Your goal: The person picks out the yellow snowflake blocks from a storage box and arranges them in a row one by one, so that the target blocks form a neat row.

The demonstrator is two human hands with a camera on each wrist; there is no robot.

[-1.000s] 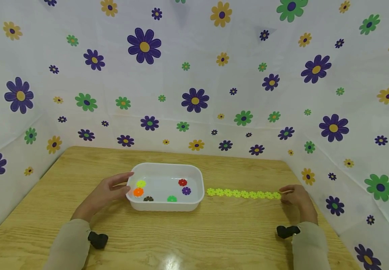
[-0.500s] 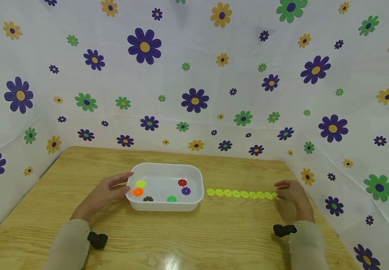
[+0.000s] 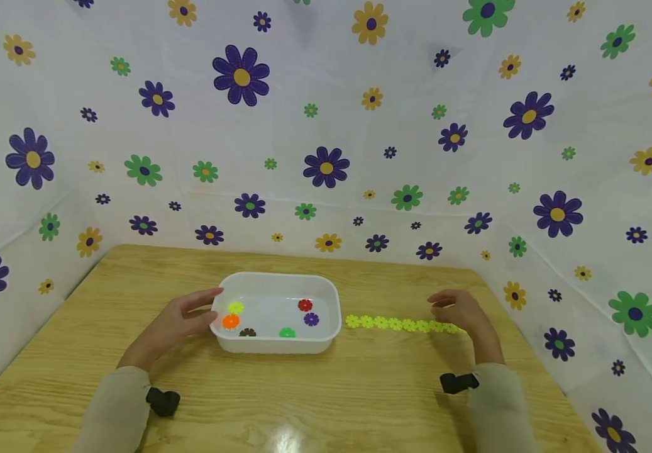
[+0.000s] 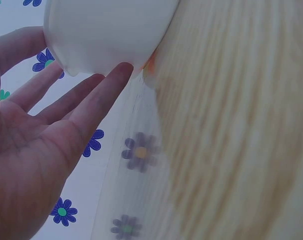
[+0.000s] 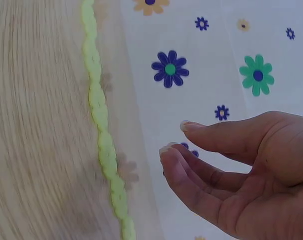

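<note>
My left hand [image 3: 181, 321] rests against the left end of a white tub [image 3: 277, 346], and in the left wrist view its extended fingers touch the tub's outer wall [image 4: 106, 35]. Inside the tub lie several flower-shaped plastic discs, among them an orange disc [image 3: 231, 321], a red disc [image 3: 305, 305] and a purple disc [image 3: 311, 319]. To the tub's right, a row of yellow-green flower discs [image 3: 395, 324] lies joined on the table. My right hand [image 3: 461, 313] hovers above the row's right part, fingers loosely bent and holding nothing; the right wrist view shows a gap between thumb and fingertips.
A wooden table [image 3: 326, 402] carries the tub and the row. White cloth [image 3: 280, 132] printed with flowers encloses its back and sides. A black wrist camera [image 3: 163, 401] sits at the left cuff, another black camera [image 3: 458, 383] at the right.
My right hand has let go of the row's right end, lifted, and moved left above it. The row, the tub and my left hand stay in place.
</note>
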